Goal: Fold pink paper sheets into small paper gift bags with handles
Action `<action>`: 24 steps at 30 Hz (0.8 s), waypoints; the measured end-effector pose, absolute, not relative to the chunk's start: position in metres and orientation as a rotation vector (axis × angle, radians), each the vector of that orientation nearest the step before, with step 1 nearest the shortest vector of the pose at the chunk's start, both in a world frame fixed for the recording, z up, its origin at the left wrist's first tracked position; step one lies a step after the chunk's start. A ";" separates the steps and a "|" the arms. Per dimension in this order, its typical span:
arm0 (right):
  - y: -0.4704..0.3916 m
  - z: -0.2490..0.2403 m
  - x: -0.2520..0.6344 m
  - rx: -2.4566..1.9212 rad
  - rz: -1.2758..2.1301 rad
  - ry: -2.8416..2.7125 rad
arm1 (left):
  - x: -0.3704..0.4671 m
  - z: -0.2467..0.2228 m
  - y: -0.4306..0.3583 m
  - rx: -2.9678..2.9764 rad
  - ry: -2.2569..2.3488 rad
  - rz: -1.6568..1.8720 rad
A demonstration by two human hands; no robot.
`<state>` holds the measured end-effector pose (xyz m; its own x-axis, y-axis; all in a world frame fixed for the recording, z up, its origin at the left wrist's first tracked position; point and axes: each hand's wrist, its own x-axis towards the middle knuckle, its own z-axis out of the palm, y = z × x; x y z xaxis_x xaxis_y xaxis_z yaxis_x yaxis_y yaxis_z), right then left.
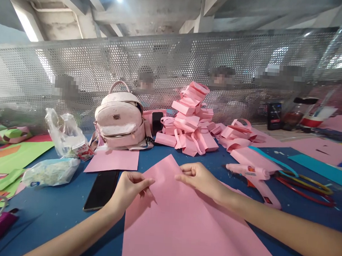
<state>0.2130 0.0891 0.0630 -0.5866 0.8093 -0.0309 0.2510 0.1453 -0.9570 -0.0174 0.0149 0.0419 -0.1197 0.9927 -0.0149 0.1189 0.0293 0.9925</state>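
A large pink sheet (176, 226), of paper or thin foam, lies at the front of the blue table with its far corner raised toward the mesh. My left hand (131, 187) pinches the sheet's left edge between thumb and fingers. On the other side of that corner, my right hand (199, 180) grips the right edge the same way. Part of another pink sheet shows under my right forearm. To the right of my right hand lies a pink glue gun (258, 179). A black phone (100, 191) rests beside my left wrist.
Behind the sheet stand a pale pink backpack (119, 118) and a heap of folded pink pieces (189, 121). Plastic bags (52, 170) and green sheets (17, 154) lie left. Coloured rings (307, 186) sit right. A perforated metal screen (170, 54) crosses the back.
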 end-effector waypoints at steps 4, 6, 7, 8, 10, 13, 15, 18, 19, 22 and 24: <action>0.095 0.062 0.219 -1.015 1.341 -1.927 | -0.019 0.040 0.017 1.228 1.426 1.258; 0.093 0.062 0.220 -1.001 1.305 -1.941 | -0.019 0.039 0.018 1.235 1.436 1.264; 0.092 0.062 0.221 -0.996 1.286 -1.949 | -0.019 0.039 0.018 1.239 1.439 1.263; 0.091 0.061 0.222 -0.992 1.266 -1.957 | -0.018 0.039 0.018 1.244 1.440 1.260; 0.091 0.060 0.223 -0.989 1.236 -1.971 | -0.017 0.039 0.017 1.252 1.443 1.248; 0.090 0.057 0.225 -0.992 1.227 -1.975 | -0.015 0.038 0.015 1.268 1.444 1.217; 0.089 0.055 0.226 -0.975 1.201 -1.975 | -0.013 0.037 0.013 1.286 1.443 1.193; 0.086 0.059 0.228 -0.893 0.941 -2.051 | -0.010 0.037 0.011 1.326 1.437 1.165; 0.084 0.062 0.228 -0.847 0.801 -2.100 | -0.008 0.037 0.009 1.340 1.433 1.160; 0.080 0.076 0.222 -0.670 0.417 -2.285 | -0.004 0.038 0.006 1.378 1.419 1.153; 0.078 0.086 0.215 -0.542 0.229 -2.408 | -0.002 0.038 0.003 1.399 1.409 1.148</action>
<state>0.2145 0.0779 0.0864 -0.7026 0.4368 0.5618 0.3228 0.8992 -0.2954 -0.0024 0.0029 0.0383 -0.0430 0.9980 0.0466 0.2472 -0.0346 0.9683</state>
